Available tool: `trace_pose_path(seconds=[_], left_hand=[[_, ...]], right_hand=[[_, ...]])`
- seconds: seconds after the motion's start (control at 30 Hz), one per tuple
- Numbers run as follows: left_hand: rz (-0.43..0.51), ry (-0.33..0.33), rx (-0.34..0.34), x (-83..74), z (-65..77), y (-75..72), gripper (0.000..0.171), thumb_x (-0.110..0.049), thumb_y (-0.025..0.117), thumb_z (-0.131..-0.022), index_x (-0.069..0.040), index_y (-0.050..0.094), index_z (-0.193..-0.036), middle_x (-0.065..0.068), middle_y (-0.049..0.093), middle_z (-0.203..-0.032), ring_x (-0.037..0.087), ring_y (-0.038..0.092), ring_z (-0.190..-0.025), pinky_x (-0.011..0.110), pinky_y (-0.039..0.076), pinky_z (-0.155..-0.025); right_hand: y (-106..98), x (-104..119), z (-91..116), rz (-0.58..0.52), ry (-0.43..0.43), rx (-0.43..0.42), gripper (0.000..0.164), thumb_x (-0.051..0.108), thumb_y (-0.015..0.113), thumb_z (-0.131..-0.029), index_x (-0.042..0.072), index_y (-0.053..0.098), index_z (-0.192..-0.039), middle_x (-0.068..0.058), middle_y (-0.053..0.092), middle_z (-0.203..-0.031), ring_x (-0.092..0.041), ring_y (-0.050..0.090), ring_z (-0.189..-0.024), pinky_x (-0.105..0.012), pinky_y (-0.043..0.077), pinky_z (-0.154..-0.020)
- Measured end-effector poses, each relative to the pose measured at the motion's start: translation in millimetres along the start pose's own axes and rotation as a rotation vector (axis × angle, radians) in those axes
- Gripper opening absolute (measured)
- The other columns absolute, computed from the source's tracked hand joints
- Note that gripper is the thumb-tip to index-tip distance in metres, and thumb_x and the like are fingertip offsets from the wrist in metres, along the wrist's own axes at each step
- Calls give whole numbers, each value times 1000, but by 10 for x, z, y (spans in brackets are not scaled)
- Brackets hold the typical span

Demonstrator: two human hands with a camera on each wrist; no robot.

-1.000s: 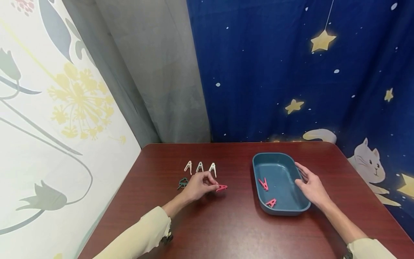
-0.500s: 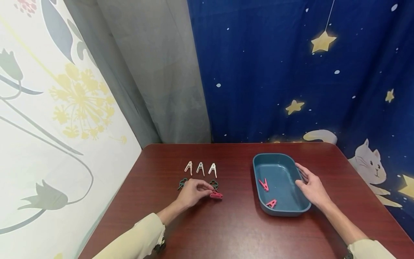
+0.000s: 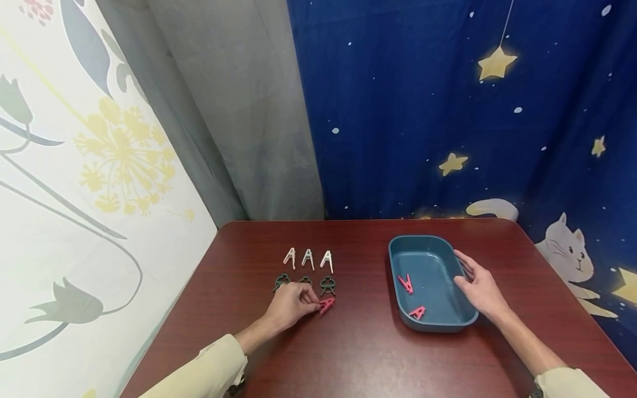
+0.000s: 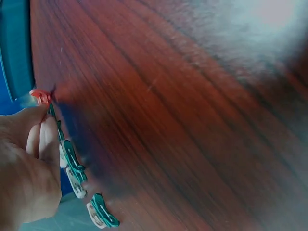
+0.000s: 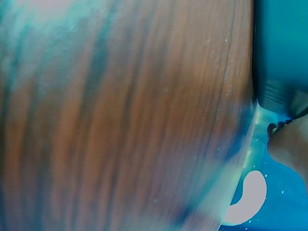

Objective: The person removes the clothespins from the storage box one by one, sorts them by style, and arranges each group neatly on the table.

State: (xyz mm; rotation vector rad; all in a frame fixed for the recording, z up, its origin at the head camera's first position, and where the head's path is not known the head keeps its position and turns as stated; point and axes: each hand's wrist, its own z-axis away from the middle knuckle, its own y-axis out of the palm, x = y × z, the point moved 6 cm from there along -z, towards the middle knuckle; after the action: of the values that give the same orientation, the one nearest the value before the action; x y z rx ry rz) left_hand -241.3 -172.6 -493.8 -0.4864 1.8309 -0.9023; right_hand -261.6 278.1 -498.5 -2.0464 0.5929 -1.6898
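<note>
My left hand (image 3: 290,305) pinches a pink clothespin (image 3: 326,305) between thumb and fingertips, low over the table, just in front of a row of green clips. In the left wrist view the clothespin (image 4: 41,95) sticks out beyond the fingertips. My right hand (image 3: 480,286) grips the right rim of a blue plastic bin (image 3: 438,276), thumb on the inner side, fingers outside. Two pink clothespins, one (image 3: 406,283) behind the other (image 3: 417,313), lie on the left side of the bin's floor. The left hand partly covers the middle green clip (image 3: 306,281).
Three white clothespins, the rightmost (image 3: 327,261) among them, form a row farther back. Green clips stand at left (image 3: 282,281) and right (image 3: 327,285) of the row in front. The brown table (image 3: 368,354) meets a patterned wall (image 3: 99,221) on the left and curtains (image 3: 398,110) behind.
My left hand has drawn toward me and slightly left with the pink clothespin, turning it, and has uncovered the right-hand green clips. The right hand and bin have stayed put.
</note>
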Motion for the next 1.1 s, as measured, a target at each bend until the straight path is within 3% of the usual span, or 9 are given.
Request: trace_pose_path(seconds=[0.13, 0.37, 0.6, 0.83, 0.93, 1.03, 1.1], left_hand=[[-54, -2, 25, -7, 35, 22, 20, -11, 92, -82, -22, 76, -78, -13, 72, -68, -3, 65, -61, 20, 52, -58], [-54, -48, 57, -32, 92, 84, 22, -16, 93, -80, -24, 74, -76, -17, 68, -65, -5, 61, -58, 22, 50, -57], [-73, -112, 31, -67, 147, 116, 21, -21, 94, -79, -26, 75, -73, -21, 67, -62, -5, 60, -57, 25, 50, -59], [-15, -167, 29, -101, 190, 151, 24, -24, 95, -79, -25, 73, -70, -20, 63, -57, -2, 58, -52, 25, 48, -53], [11, -177, 31, -108, 199, 168, 25, -23, 95, -79, -24, 72, -70, -19, 63, -56, -2, 59, -50, 24, 48, -51], [9, -164, 30, -124, 199, 167, 25, -22, 95, -80, -23, 72, -71, -18, 64, -57, -3, 59, -50, 23, 48, -52], [2, -155, 33, -124, 199, 165, 25, -22, 95, -80, -23, 71, -71, -17, 64, -57, -2, 59, -51, 24, 48, -53]], right_hand=[[-8, 4, -4, 1, -7, -8, 66, -2, 59, -102, -2, 34, -163, -35, 40, -160, -55, 43, -143, -1, 34, -89], [-9, 7, 2, 6, -9, -12, 66, -2, 59, -102, -2, 34, -163, -35, 40, -160, -55, 44, -143, -2, 35, -90], [-4, 1, -1, 17, 1, -5, 67, -1, 59, -102, -2, 34, -163, -34, 41, -160, -54, 44, -143, -19, 45, -102], [-17, 8, -7, 13, -10, -11, 66, -1, 59, -102, -2, 34, -163, -34, 41, -160, -55, 44, -143, -5, 37, -94], [-16, 0, -6, 15, -6, -10, 66, -2, 59, -102, -2, 34, -163, -34, 40, -160, -55, 44, -144, -5, 37, -94], [-9, -6, -8, 21, 3, -5, 67, -2, 58, -102, -1, 33, -164, -34, 40, -160, -54, 44, -144, -25, 46, -105], [-5, -8, -9, 27, 5, -4, 67, -2, 58, -102, -1, 33, -164, -34, 40, -160, -54, 44, -143, -42, 45, -106]])
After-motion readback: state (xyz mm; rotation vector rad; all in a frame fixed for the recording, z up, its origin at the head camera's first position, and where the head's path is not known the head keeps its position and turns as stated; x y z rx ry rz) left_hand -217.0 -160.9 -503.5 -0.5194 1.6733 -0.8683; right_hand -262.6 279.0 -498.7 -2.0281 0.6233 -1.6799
